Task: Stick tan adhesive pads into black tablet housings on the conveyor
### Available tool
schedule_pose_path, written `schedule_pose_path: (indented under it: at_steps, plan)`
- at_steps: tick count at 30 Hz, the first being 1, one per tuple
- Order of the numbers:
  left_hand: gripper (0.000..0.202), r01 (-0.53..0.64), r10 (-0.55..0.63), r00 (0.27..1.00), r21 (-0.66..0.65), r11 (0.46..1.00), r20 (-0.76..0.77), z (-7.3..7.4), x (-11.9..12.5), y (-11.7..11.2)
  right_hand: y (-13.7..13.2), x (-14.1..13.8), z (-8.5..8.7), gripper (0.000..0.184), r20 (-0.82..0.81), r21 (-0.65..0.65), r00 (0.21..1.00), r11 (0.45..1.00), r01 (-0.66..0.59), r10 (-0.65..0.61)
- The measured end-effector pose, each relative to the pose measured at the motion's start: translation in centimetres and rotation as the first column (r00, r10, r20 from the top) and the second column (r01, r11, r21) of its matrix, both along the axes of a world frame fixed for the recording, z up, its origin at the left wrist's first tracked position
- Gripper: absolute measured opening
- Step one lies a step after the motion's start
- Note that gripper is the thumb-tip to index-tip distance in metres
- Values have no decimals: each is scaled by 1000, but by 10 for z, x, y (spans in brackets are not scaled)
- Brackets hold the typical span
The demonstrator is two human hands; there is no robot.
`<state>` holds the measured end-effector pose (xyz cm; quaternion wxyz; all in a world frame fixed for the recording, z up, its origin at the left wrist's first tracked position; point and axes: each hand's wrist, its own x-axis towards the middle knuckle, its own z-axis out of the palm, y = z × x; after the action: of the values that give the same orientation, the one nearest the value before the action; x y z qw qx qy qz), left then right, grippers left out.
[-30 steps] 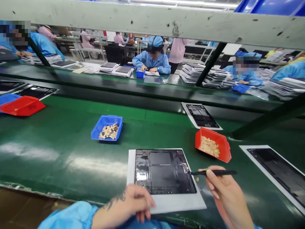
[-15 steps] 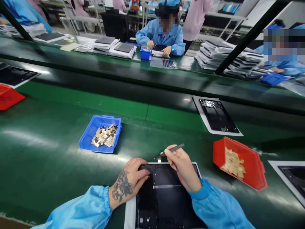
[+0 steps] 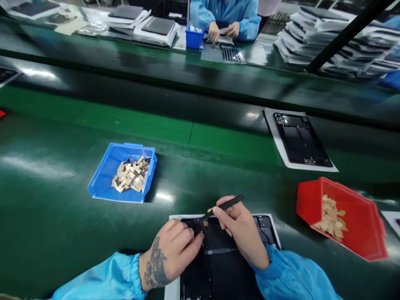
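A black tablet housing (image 3: 231,268) lies on a white sheet in front of me. My right hand (image 3: 239,227) is closed around black tweezers (image 3: 229,203), whose tip points down at the housing's upper left corner. Close to that tip is a small tan piece (image 3: 205,223) on the dark surface. My left hand (image 3: 175,252), tattooed on its back, rests at the housing's left side with fingers curled in and thumb near the index finger. Its fingertips are partly hidden, so what they pinch does not show.
Ahead on the left, a blue bin (image 3: 103,179) holds many small tan and black pieces. A red bin (image 3: 359,221) with tan pieces stands to the right. Behind it another housing (image 3: 301,141) lies on paper. Across the bench, a person's hands (image 3: 214,33) work beside a blue box (image 3: 194,37).
My left fingers have curled in from lying flatter. The tweezers' tip has come down onto the housing's upper left corner. The view has tilted downward.
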<state>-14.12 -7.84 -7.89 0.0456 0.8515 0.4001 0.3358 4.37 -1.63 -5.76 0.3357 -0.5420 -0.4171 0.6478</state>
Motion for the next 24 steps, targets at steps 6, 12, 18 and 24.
schedule_pose_path:
  at_steps: [6,12,18,24]
  plan:
    - [18,19,-22,998,-51,998,-59,2,-4,-1,-3,2,-3,22,136,141,989,987,-77,58]
    - [20,52,-65,995,-161,986,-77,1,-5,-6,-4,3,-6,17,237,160,966,976,-147,107]
    - [16,93,-102,994,-224,970,-29,8,-6,-5,-3,2,-2,13,308,180,940,961,-212,149]
    - [14,96,-103,995,-250,963,-14,11,-7,-3,-4,2,-1,11,361,205,918,947,-248,163]
